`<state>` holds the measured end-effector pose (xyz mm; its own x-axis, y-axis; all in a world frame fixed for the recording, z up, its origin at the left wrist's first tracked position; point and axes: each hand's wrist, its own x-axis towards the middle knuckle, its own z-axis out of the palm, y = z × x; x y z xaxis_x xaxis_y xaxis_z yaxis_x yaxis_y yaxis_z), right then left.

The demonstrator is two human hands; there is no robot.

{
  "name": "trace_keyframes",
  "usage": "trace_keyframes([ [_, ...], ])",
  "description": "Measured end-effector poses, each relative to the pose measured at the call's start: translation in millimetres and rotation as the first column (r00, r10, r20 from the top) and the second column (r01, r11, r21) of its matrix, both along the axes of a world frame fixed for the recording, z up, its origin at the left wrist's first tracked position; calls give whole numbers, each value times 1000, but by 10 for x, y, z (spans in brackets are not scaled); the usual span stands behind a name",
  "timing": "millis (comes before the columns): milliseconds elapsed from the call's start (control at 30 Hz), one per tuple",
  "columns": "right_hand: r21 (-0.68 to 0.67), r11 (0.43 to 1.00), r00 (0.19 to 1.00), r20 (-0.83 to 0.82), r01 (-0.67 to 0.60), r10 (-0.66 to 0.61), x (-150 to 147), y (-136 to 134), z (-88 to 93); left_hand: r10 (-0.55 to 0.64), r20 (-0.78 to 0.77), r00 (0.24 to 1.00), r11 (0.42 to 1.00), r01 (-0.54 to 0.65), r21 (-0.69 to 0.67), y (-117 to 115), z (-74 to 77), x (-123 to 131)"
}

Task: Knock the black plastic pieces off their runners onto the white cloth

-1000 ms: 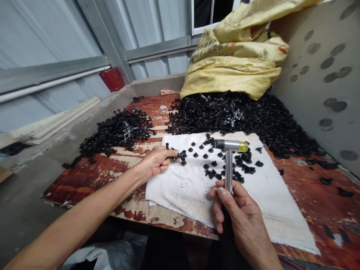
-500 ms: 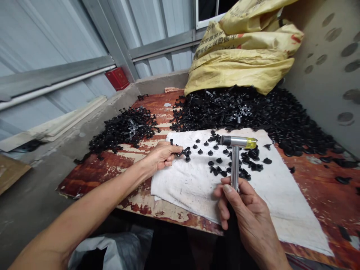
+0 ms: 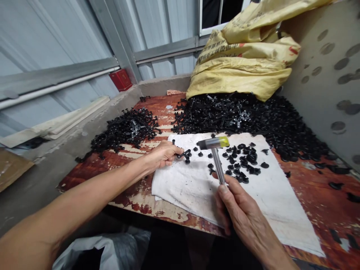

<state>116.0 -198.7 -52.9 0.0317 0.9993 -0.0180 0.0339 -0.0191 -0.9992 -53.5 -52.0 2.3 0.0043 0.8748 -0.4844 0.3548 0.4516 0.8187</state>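
My left hand (image 3: 165,154) pinches a black branched rubber or plastic piece (image 3: 184,154) with round knobs at its ends, held at the left part of a white cloth (image 3: 191,189). My right hand (image 3: 239,200) is wrapped round the handle of a mallet (image 3: 218,165) with a metal shaft. Its head (image 3: 213,143) has one black face and one yellow face, and hangs above the cloth to the right of the branched piece, apart from it. Several small black disc-shaped parts (image 3: 247,155) lie loose on the cloth, some hidden behind the mallet.
A big heap of black parts (image 3: 219,116) spreads below a yellow woven sack (image 3: 239,71) at the back. A smaller pile of branched pieces (image 3: 123,129) sits at left on the worn red board (image 3: 132,198). Beneath the front edge is a pale plastic bag (image 3: 118,247).
The mallet has moved left and its head has tilted, coming nearer to the branched piece. My left hand keeps its pinch in nearly the same spot. The view has shifted slightly.
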Motion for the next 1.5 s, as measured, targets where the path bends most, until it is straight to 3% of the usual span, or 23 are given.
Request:
trace_keyframes([
  [100,254,967,935,349,-23,-69,65,116,111,36,-5,999,999,-36,8,16,-26,-13],
  [200,401,908,828,546,-121,-131,103,286,97,51,48,998,999,-51,7,18,-55,-30],
  [333,416,890,726,669,-186,-161,136,444,14,34,75,997,999,-35,11,-11,-47,-36],
  [533,484,859,723,652,-167,-227,150,376,162,8,38,999,999,-10,33,-37,-21,-37],
  [667,419,879,656,733,-229,-179,157,354,199,18,37,999,1000,-18,17,-12,-64,-50],
  [867,517,844,764,599,-143,-238,134,335,213,16,36,999,1000,-16,-5,-23,-63,-39],
  [1000,376,890,667,736,-258,-117,147,349,159,11,43,999,1000,-11,-8,-40,-81,-42],
  [1133,439,876,699,690,-198,-187,147,370,137,16,42,999,999,-14,-45,-15,-166,-62],
  [1267,365,896,655,746,-252,-120,158,386,178,-20,63,998,999,21,-26,4,-199,-74],
  [1333,367,906,719,686,-209,-112,169,343,242,-54,104,993,998,58,-35,-2,-164,-108],
  [1400,351,932,818,558,-85,-136,179,256,300,-98,164,982,993,108,-53,-13,-112,-178],
  [1500,243,969,905,399,50,-147,188,113,284,-178,165,970,984,177,19,-16,-77,-329],
])
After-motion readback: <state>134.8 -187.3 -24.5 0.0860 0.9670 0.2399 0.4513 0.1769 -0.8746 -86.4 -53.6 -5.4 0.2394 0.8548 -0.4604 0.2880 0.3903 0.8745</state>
